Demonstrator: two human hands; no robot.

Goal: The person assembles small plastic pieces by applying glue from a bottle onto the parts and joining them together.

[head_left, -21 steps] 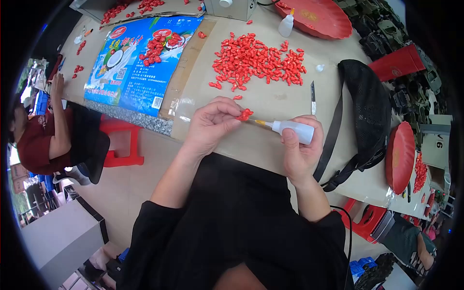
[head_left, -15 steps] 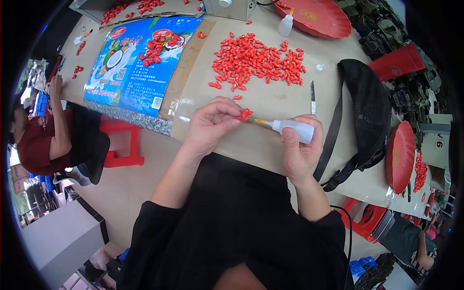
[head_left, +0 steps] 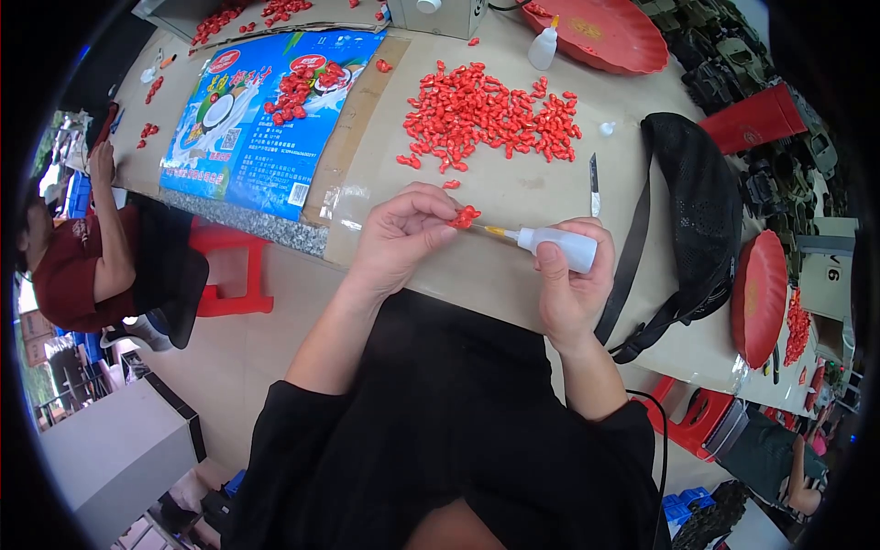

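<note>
Between the thumb and fingers of my left hand (head_left: 403, 229) is a small glossy red knobbly piece (head_left: 465, 217). My right hand (head_left: 575, 284) grips a white squeeze bottle (head_left: 561, 246) with a yellow collar and a thin needle tip. The bottle lies nearly level, its tip pointing left at the red piece; whether it touches I cannot tell. Beyond my hands a loose heap of similar red pieces (head_left: 477, 115) covers part of the table (head_left: 522, 188). One single red piece (head_left: 451, 184) lies just above my left fingers.
A knife blade (head_left: 594, 183) and a black mesh bag (head_left: 692, 202) with straps lie at right. Another squeeze bottle (head_left: 543, 48) stands by a red scalloped tray (head_left: 605, 37). A blue printed cardboard sheet (head_left: 252, 137) holds more red pieces. At far left sits another person (head_left: 92, 257).
My hands, the bottle and the red piece hold almost the same place. The person at far left has shifted a hand slightly.
</note>
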